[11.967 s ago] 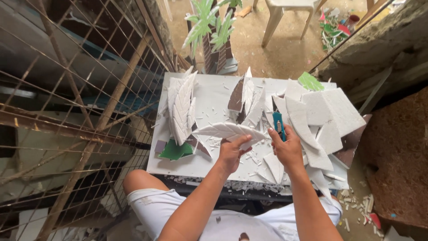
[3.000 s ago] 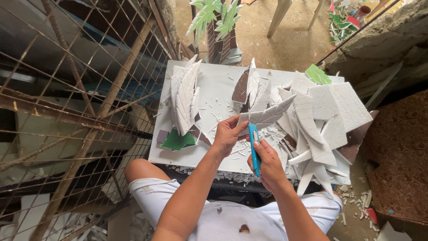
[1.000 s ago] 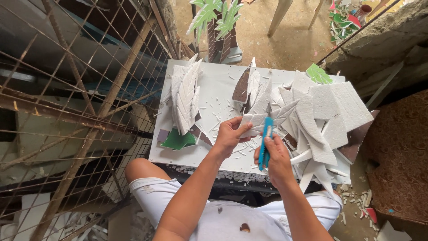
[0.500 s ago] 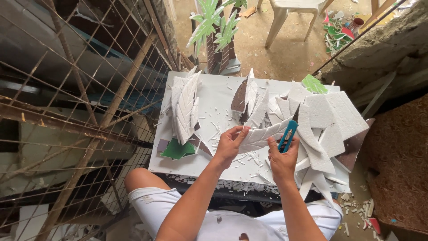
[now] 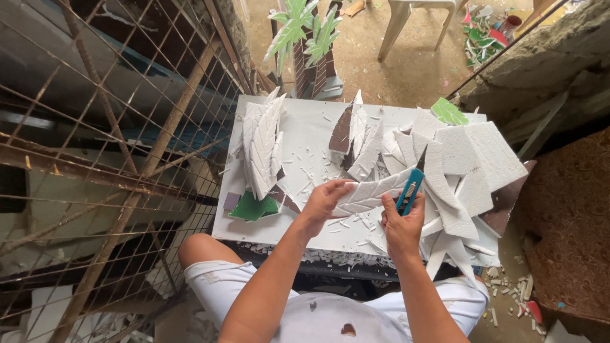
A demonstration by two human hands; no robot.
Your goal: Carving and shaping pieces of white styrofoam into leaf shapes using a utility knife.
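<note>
- While the person sits at the white table, the left hand pinches the near end of a white foam leaf, fingers curled round its edge; the thumb is hidden under the foam.
- The leaf lies across the table's front half, between both hands, its far tip running behind the knife.
- The right hand is closed round a blue utility knife, blade pointing up and away; whether the blade touches the leaf I cannot tell.
- A stack of finished foam leaves lies to the left, partly covering a green sheet whose full outline is hidden.
- More leaves stand bunched at the middle, overlapping a brown piece.
- Foam offcuts pile up on the right and hang over the table edge, hiding it.
- Tiny shavings litter the top, too small to count.
- A rusty wire grid fills the left side, blurring what sits behind it.
- The plastic chair above is cut off by the frame.
</note>
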